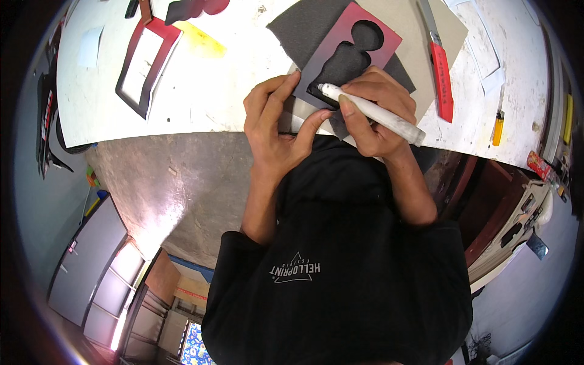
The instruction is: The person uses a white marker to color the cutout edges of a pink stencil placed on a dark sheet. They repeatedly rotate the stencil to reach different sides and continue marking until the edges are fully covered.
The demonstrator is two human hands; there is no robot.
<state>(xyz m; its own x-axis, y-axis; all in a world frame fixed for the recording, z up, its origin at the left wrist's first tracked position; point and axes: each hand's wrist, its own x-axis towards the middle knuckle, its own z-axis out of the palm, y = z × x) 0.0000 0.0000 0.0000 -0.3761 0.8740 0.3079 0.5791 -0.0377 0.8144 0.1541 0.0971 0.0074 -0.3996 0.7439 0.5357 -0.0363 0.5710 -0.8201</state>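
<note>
On the table [201,103] before you, the cut-out sheet [340,55] lies on a foam sheet [304,27] over a cardboard sheet [426,79]. To its right lies a utility knife [439,61], then a lighter [498,128]; far to your left lies a frame-shaped offcut [146,64].

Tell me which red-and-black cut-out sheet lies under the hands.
The sheet with the rounded figure-shaped hole, on grey felt; the rectangular frame piece lies apart, far left.

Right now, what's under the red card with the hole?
Under the red card lies dark grey felt, seen through the hole, on tan board. Hands hide the near corner.
</note>
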